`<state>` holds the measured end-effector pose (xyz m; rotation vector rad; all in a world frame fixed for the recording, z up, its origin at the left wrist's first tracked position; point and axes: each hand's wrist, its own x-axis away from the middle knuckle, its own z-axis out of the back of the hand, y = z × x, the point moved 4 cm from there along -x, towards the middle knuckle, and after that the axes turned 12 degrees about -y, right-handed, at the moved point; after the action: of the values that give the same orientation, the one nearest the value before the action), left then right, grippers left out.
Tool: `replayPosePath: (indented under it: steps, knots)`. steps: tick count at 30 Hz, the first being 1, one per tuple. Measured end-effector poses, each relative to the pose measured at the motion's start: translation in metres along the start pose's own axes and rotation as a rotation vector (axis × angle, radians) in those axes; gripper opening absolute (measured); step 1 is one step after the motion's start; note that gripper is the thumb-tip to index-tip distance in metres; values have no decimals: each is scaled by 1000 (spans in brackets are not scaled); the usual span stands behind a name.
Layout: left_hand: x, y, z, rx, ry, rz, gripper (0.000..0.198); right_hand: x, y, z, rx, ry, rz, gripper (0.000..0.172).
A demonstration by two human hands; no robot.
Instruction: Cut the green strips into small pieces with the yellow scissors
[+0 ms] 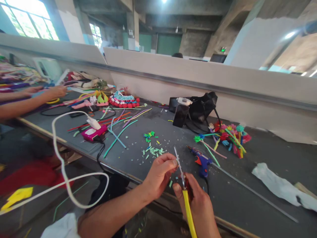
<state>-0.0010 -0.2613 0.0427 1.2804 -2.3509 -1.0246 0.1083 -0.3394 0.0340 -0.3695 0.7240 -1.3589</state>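
In the head view my right hand (198, 201) grips a pair of yellow-handled scissors (182, 177), their blades pointing up and away over the table's front edge. My left hand (159, 175) is closed in a pinch right beside the blades. Whatever its fingertips hold is too small or too hidden to name. Just beyond my left hand lie small light green cut pieces (153, 151) and a little green and blue cluster (149, 135). To the right of the scissors rests a blue glue gun (203, 163) with a long clear glue stick (250, 186) trailing from it.
Fuzzy-stem flowers (235, 135) lie at right, near a black bag (204, 107) and a phone (180, 115). Pipe cleaners (121, 137) and a pink power strip (94, 132) are at left. A white cable (60, 158) loops in front. A co-worker's hands (55, 92) work far left.
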Motion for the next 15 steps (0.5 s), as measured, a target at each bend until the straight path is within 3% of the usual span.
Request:
replayPosePath:
  steps: [7,15]
  knots:
    - [2,-1,-1,-8,49,39,12,0,-5,1,-96,-8,-2,28]
    - [1,-2,0,-11,58,47,12,1,-8,0,-95,68,37,23]
